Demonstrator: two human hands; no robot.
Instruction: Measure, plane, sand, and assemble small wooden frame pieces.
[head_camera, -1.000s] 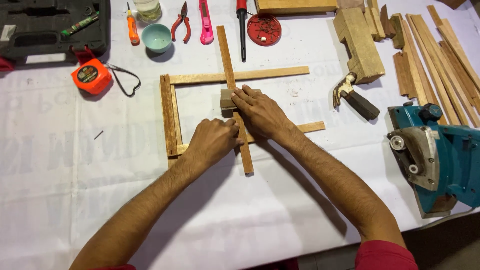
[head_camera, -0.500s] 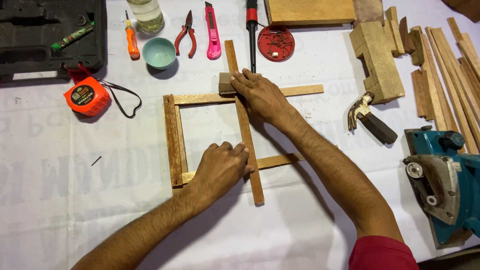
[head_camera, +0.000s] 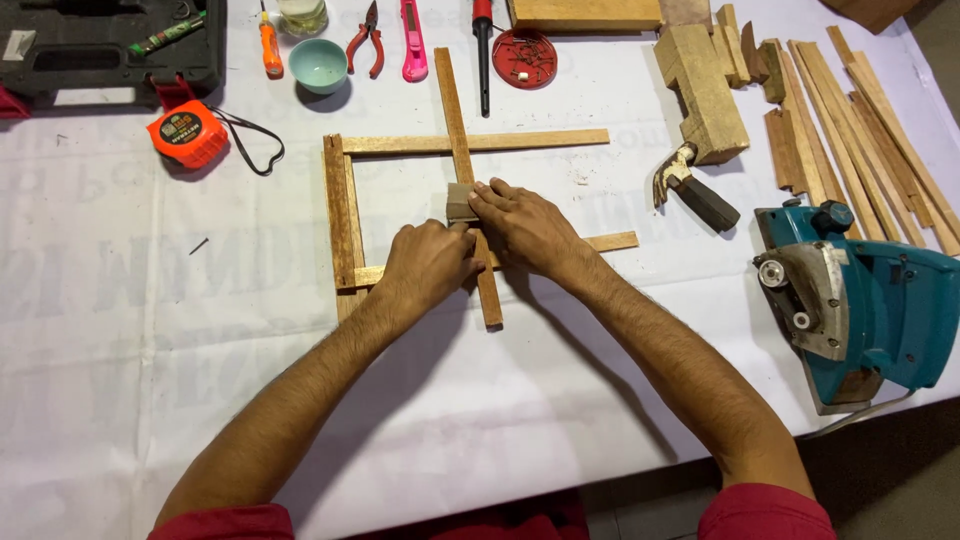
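Note:
A frame of thin wooden strips (head_camera: 340, 215) lies flat on the white-covered table (head_camera: 150, 330). A long upright strip (head_camera: 456, 110) crosses its top rail (head_camera: 540, 140) and bottom rail (head_camera: 610, 242). My right hand (head_camera: 525, 225) grips a small grey-brown block (head_camera: 461, 203) and presses it onto the upright strip, midway between the two rails. My left hand (head_camera: 430, 262) is curled over the same strip just below the block, at the bottom rail, holding it down. The strip's lower end sticks out below my hands.
A teal circular saw (head_camera: 860, 300) sits at the right edge, with a hammer (head_camera: 690, 185), wood blocks (head_camera: 705, 90) and loose strips (head_camera: 870, 120) behind it. Along the back lie an orange tape measure (head_camera: 188, 135), a bowl (head_camera: 318, 65), pliers (head_camera: 365, 35), a pink knife (head_camera: 413, 40), a red lid of nails (head_camera: 525, 57) and a black case (head_camera: 110, 45).
My right hand slid the block up the upright strip to the top rail, then back down to the middle. My left hand stayed pressing near the bottom rail.

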